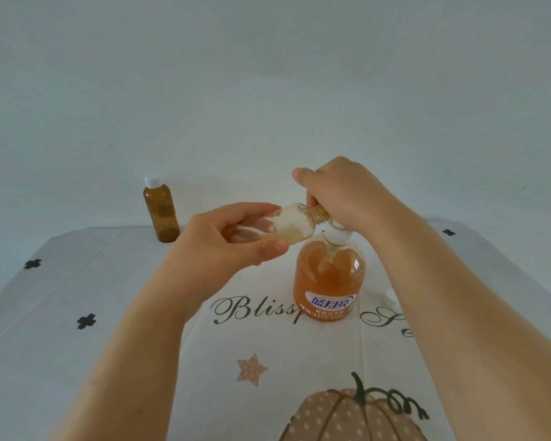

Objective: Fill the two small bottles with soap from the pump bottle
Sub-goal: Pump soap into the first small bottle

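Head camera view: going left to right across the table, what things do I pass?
Capped amber bottle → left hand → clear small bottle it grips → orange pump bottle → loose white cap.

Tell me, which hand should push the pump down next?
The right hand: it sits on top of the pump bottle, while the left hand holds the small clear bottle with its mouth at the spout.

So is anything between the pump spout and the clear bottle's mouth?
Nothing visible does. The left hand holds the clear bottle tilted, its uncapped mouth right at the pump head that the right hand grips; that hand hides the spout tip.
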### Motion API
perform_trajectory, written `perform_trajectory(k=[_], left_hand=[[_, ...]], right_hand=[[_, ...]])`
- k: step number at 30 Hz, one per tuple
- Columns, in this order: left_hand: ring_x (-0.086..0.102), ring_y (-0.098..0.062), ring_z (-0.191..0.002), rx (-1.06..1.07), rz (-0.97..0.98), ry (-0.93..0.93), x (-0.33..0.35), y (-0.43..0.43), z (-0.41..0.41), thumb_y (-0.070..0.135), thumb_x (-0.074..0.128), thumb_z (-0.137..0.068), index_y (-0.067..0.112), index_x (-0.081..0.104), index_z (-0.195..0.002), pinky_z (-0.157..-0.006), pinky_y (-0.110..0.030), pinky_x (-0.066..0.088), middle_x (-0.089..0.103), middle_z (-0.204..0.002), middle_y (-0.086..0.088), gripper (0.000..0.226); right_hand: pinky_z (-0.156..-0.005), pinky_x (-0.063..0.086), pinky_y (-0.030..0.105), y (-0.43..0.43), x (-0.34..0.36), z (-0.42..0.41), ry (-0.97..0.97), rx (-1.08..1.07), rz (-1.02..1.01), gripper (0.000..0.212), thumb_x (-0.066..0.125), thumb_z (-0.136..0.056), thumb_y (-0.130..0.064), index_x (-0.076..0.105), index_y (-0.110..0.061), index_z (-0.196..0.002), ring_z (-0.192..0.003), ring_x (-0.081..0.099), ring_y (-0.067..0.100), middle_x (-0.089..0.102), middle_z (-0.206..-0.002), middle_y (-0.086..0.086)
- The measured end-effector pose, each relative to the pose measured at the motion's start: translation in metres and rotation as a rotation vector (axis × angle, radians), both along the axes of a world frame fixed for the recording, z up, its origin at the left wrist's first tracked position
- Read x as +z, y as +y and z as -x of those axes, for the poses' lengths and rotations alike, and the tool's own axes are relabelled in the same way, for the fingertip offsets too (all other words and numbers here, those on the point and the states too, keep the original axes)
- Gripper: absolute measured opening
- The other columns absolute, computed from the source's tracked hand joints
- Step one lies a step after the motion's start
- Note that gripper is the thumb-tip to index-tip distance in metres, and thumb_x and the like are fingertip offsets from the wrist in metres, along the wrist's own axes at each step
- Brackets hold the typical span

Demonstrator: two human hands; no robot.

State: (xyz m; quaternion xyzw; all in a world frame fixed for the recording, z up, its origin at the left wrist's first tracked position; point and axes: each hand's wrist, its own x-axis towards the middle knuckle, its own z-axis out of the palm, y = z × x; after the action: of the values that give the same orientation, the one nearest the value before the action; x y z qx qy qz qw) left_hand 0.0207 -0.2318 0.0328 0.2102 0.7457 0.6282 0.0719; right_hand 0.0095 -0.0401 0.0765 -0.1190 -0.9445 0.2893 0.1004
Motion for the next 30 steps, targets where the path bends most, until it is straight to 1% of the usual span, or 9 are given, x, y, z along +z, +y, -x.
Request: perform_trajectory(k=[4, 9, 12, 15, 17, 19, 21, 25, 30], left_hand=[[0.070, -0.008, -0.074, 0.005, 0.044, 0.002, -0.002, -0.001, 0.003, 0.036, 0.080, -0.057, 0.039, 0.071, -0.102, -0.077, -0.022, 0.057, 0.074, -0.093, 0.011, 0.046], [0.070, -0.012, -0.078, 0.014, 0.047, 0.004, -0.001, 0.000, 0.002, 0.036, 0.081, -0.058, 0.038, 0.072, -0.102, -0.085, -0.030, 0.057, 0.074, -0.094, 0.011, 0.046], [0.070, -0.011, -0.078, 0.023, 0.036, 0.012, 0.000, -0.001, -0.001, 0.035, 0.082, -0.058, 0.039, 0.072, -0.100, -0.085, -0.030, 0.058, 0.074, -0.093, 0.012, 0.043], [0.071, -0.010, -0.081, 0.058, -0.001, 0.038, 0.001, 0.001, -0.003, 0.026, 0.085, -0.065, 0.040, 0.072, -0.099, -0.085, -0.030, 0.057, 0.074, -0.093, 0.013, 0.039], [0.071, -0.009, -0.084, 0.078, -0.026, 0.053, 0.002, 0.003, -0.006, 0.025, 0.085, -0.066, 0.041, 0.072, -0.098, -0.083, -0.027, 0.056, 0.073, -0.093, 0.014, 0.038], [0.071, -0.009, -0.085, 0.089, -0.041, 0.058, 0.003, 0.003, -0.007, 0.024, 0.085, -0.067, 0.041, 0.072, -0.099, -0.082, -0.025, 0.055, 0.073, -0.093, 0.014, 0.039], [0.071, -0.009, -0.085, 0.089, -0.038, 0.059, 0.004, 0.003, -0.008, 0.024, 0.085, -0.068, 0.041, 0.072, -0.100, -0.082, -0.024, 0.055, 0.073, -0.093, 0.013, 0.038], [0.071, -0.006, -0.082, 0.080, -0.022, 0.064, 0.004, 0.002, -0.007, 0.025, 0.084, -0.069, 0.042, 0.071, -0.099, -0.079, -0.023, 0.055, 0.073, -0.092, 0.015, 0.037], [0.070, -0.008, -0.074, 0.047, -0.029, 0.036, 0.002, 0.001, -0.006, 0.029, 0.083, -0.064, 0.038, 0.072, -0.102, -0.081, -0.029, 0.057, 0.074, -0.092, 0.010, 0.041]], right_hand=[[-0.067, 0.046, 0.033, -0.001, -0.004, 0.002, -0.008, 0.008, -0.013, 0.049, 0.047, -0.100, -0.047, 0.073, -0.005, -0.094, -0.067, 0.058, 0.021, 0.065, -0.075, 0.003], [-0.065, 0.045, 0.032, -0.001, -0.004, 0.000, 0.000, 0.006, -0.003, 0.048, 0.048, -0.100, -0.045, 0.074, -0.005, -0.092, -0.065, 0.056, 0.020, 0.062, -0.069, 0.000], [-0.065, 0.045, 0.033, -0.002, -0.003, -0.001, -0.003, -0.005, 0.003, 0.048, 0.048, -0.100, -0.045, 0.073, -0.005, -0.093, -0.065, 0.057, 0.020, 0.063, -0.072, 0.001], [-0.066, 0.046, 0.032, -0.003, 0.001, -0.001, 0.006, -0.031, 0.012, 0.049, 0.048, -0.099, -0.046, 0.074, -0.005, -0.095, -0.064, 0.057, 0.021, 0.064, -0.072, 0.002], [-0.069, 0.050, 0.033, -0.003, 0.006, 0.000, 0.004, -0.048, 0.016, 0.050, 0.048, -0.099, -0.047, 0.074, -0.005, -0.093, -0.063, 0.061, 0.021, 0.067, -0.068, 0.001], [-0.075, 0.055, 0.036, -0.004, 0.011, 0.000, -0.023, -0.053, 0.002, 0.053, 0.046, -0.100, -0.050, 0.074, -0.006, -0.090, -0.065, 0.065, 0.023, 0.069, -0.066, 0.003], [-0.076, 0.055, 0.036, -0.005, 0.013, 0.001, -0.043, -0.051, -0.019, 0.054, 0.044, -0.100, -0.051, 0.073, -0.007, -0.089, -0.067, 0.067, 0.024, 0.069, -0.065, 0.004], [-0.070, 0.050, 0.033, -0.007, 0.012, 0.000, -0.042, -0.053, -0.043, 0.054, 0.044, -0.101, -0.052, 0.073, -0.007, -0.092, -0.066, 0.065, 0.022, 0.069, -0.068, 0.003], [-0.069, 0.050, 0.034, -0.006, 0.010, -0.003, -0.004, -0.025, -0.082, 0.053, 0.042, -0.101, -0.049, 0.073, -0.006, -0.095, -0.065, 0.060, 0.022, 0.064, -0.069, 0.004]])
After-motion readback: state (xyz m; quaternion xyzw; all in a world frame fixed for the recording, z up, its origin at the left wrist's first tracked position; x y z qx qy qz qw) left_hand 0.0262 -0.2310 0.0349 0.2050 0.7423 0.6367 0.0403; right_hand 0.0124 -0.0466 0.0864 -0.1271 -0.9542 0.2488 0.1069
